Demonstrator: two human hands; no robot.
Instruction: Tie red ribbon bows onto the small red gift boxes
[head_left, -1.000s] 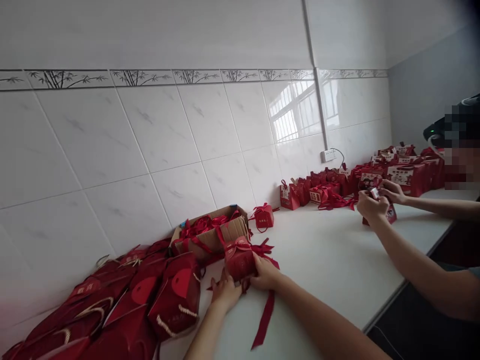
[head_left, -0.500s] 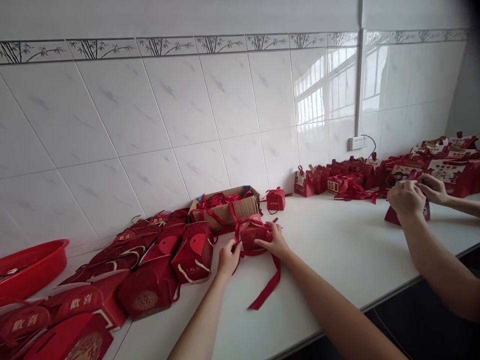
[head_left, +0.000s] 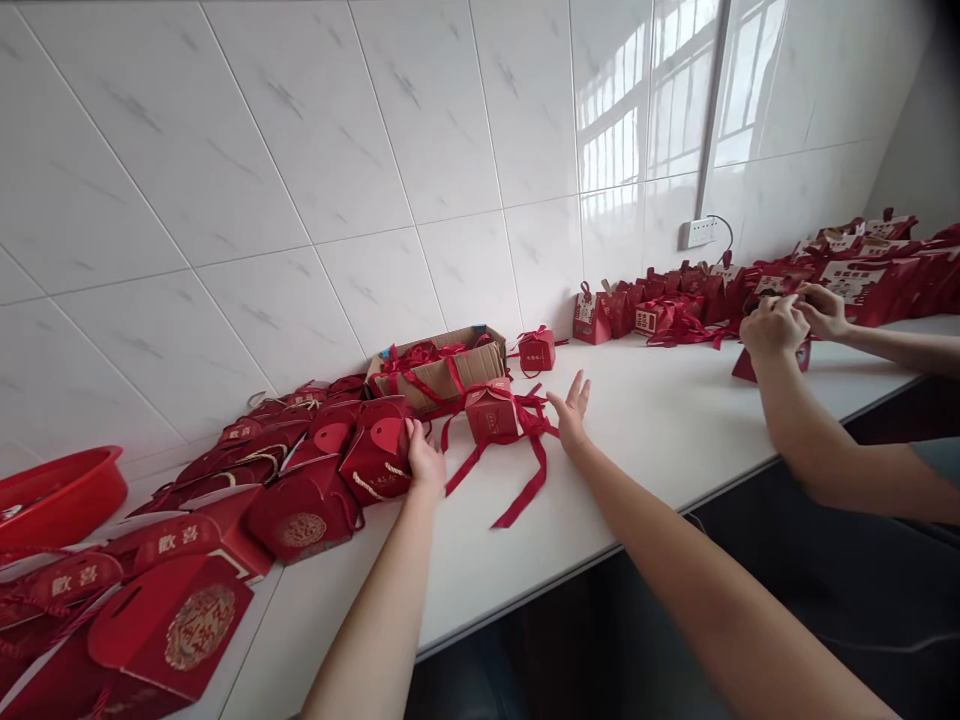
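Observation:
A small red gift box [head_left: 491, 415] stands on the white table with red ribbon [head_left: 525, 490] around it, the loose ends trailing over the tabletop. To its right my right hand [head_left: 572, 415] is open, fingers raised and spread, holding nothing. My left hand [head_left: 426, 458] is on the other side, fingers stretched out against the right edge of a larger red box with a rope handle [head_left: 377, 460]. It looks open, though its far fingers are partly hidden. Behind the small box is a cardboard carton [head_left: 476, 370] full of red ribbon.
Rows of red boxes [head_left: 300, 530] fill the left side, beside a red plastic basin [head_left: 67, 490]. Another ribboned box [head_left: 537, 350] stands near the tiled wall. Many red bags [head_left: 855, 285] line the back right, where a co-worker's hands [head_left: 780, 320] handle a small red bag [head_left: 750, 366].
Both my hands have let go of the small gift box and moved apart, the left toward the larger boxes, the right slightly away. The view has tilted down.

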